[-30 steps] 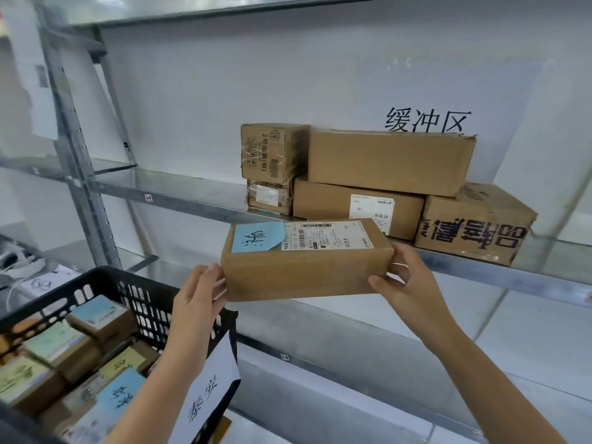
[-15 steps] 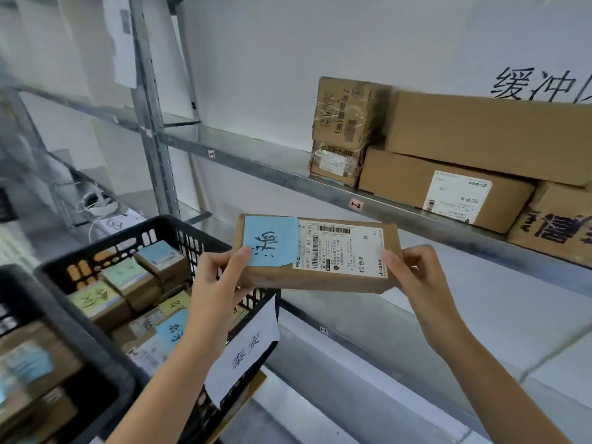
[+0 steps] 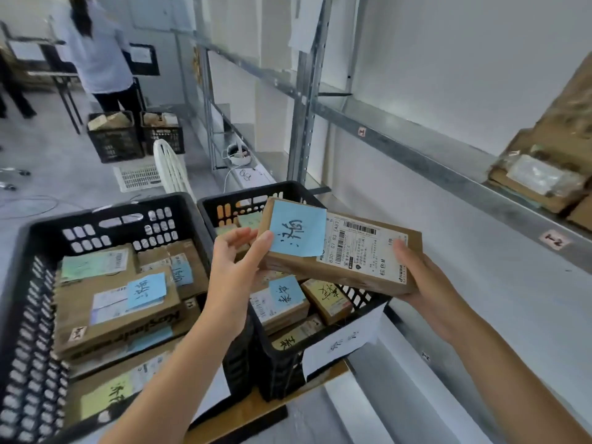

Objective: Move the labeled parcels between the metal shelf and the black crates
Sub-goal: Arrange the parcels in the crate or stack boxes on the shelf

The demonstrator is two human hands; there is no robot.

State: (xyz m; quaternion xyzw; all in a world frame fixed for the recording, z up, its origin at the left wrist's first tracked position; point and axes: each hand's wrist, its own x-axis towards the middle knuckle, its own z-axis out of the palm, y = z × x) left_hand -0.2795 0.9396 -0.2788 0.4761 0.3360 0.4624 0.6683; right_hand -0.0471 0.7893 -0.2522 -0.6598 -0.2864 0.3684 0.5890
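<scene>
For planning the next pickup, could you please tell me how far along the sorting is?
Done: the left crate and right crate hold many labeled parcels. In hand: left hand and right hand grip a blue-noted parcel above the right crate. Left: setting it down; boxes sit on the metal shelf.

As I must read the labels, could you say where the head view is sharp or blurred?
Head view: the held parcel and its blue note are sharp; the shelf boxes at the right edge are smeared; the left black crate's rim bows.
</scene>
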